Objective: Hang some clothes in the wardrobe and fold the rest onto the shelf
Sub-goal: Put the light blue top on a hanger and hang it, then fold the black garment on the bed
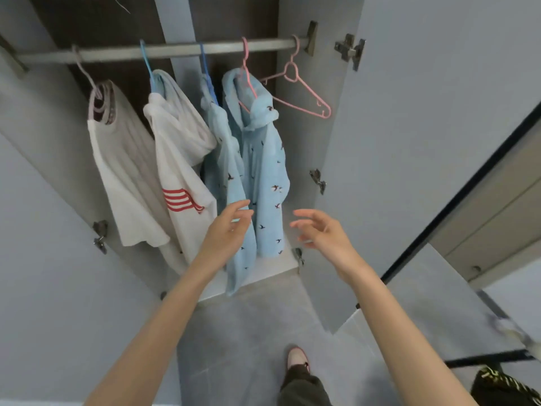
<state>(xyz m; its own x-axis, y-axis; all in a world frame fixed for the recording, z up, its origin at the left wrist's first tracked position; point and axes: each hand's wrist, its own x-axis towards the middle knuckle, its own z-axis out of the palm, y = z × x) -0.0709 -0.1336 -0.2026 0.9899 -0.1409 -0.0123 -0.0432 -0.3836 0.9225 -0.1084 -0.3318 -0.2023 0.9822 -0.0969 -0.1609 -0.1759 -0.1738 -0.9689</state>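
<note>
In front of the open wardrobe (292,159), both bare arms reach forward at the height of the hanging hems. The left hand (227,230) has its fingers (241,205) spread and loosely curled, overlapping the lower left edge of the blue shirt (260,177); whether they touch the cloth or only pass in front of it cannot be told, and they are not clamped on it. The right hand (323,232) is just to the right of that shirt, apart from it, fingers spread and holding nothing.

The blue shirt, printed with small dark birds, hangs from a pink hanger (247,74) on the rail (164,49). Left of it a 2nd pale blue garment (224,148) hangs on a blue hanger (206,68), pressed against the bird shirt. Further left a white shirt (181,159) with red stripes hangs on a light blue hanger (146,63), and a white ribbed top (123,171) hangs at the left end of the row. At the rail's right end an empty pink hanger (298,89) hangs tilted, near the side wall.

Both grey doors (424,112) stand open, metal hinges (349,49) showing. The floor (248,332) is grey tile; 1 shoe (297,357) and a dark trouser leg show below. A dark patterned bag (503,388) sits at the lower right corner.
</note>
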